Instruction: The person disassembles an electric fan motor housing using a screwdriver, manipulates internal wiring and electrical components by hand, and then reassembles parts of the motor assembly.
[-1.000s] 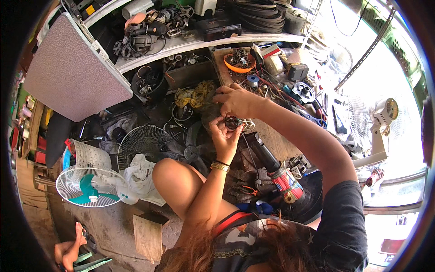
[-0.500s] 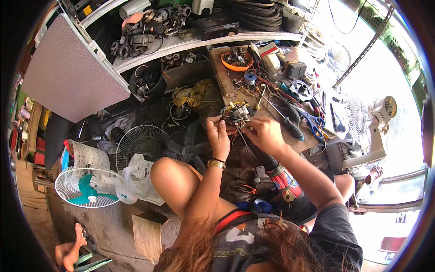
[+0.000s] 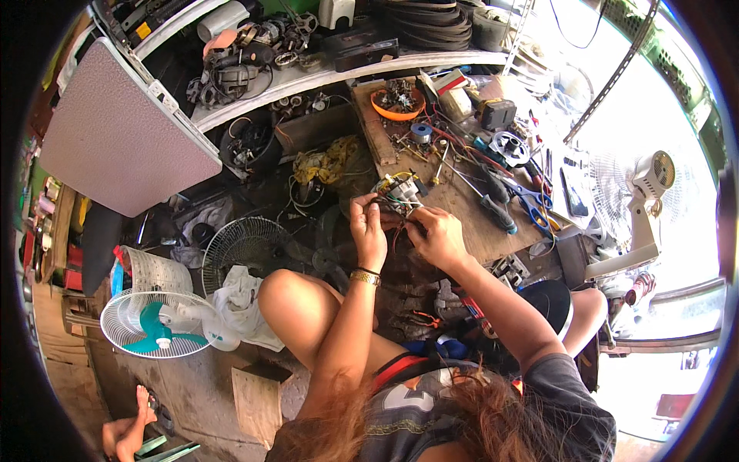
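A small electric fan motor with several thin wires hangs over the near left edge of the wooden work board. My left hand grips its lower left side, thumb up along the wires. Close on the right, my right hand has its fingers pinched together at the wires under the motor. What exactly lies between those fingertips is hidden. A screwdriver with a dark handle rests on the board, beyond my right hand, near blue-handled scissors.
An orange bowl of small metal parts and a solder spool stand on the board. A teal-bladed fan and a bare fan guard sit left of my knee. A beige fan stands at right.
My right hand has come in lower, its fingers closer to the wires, and the right forearm now covers most of the red-patterned dark object. The motor has tilted slightly; my left hand keeps its hold.
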`<state>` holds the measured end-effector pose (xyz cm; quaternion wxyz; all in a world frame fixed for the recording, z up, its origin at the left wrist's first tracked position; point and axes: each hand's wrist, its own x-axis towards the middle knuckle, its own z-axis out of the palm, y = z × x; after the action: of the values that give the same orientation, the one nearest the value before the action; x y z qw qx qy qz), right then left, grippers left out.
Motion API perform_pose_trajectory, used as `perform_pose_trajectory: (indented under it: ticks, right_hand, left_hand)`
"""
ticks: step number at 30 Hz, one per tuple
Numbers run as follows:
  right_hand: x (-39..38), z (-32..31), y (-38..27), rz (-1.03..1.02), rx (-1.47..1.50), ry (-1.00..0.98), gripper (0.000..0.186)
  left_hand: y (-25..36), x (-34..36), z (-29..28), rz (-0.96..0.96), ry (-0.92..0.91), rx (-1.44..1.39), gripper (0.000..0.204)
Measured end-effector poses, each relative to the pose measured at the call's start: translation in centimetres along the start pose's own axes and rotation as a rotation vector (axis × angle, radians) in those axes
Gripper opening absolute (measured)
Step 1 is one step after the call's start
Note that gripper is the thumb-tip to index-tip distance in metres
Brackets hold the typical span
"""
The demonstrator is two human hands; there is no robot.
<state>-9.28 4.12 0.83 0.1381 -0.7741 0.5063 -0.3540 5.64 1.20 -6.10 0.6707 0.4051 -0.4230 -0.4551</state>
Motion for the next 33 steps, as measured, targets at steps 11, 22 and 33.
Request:
perform_pose_trajectory:
  ticks: [11, 22, 33]
  right_hand:
    - [3.0, -0.9, -1.5, -0.213, -0.264, 0.102, 0.017]
    - [6.2, -1.6, -0.2, -0.14, 0.125, 0.0, 0.015]
    - [3.1, -1.0, -2.2, -0.163, -0.399, 0.126, 0.022]
  left_hand:
    - [2.1, -0.2, 0.8, -0.124, -0.095, -0.068, 0.016]
    - [2.7, 0.7, 0.7, -0.161, -0.112, 0.07, 0.017]
    - [2.5, 0.6, 0.8, -0.097, -0.104, 0.152, 0.016]
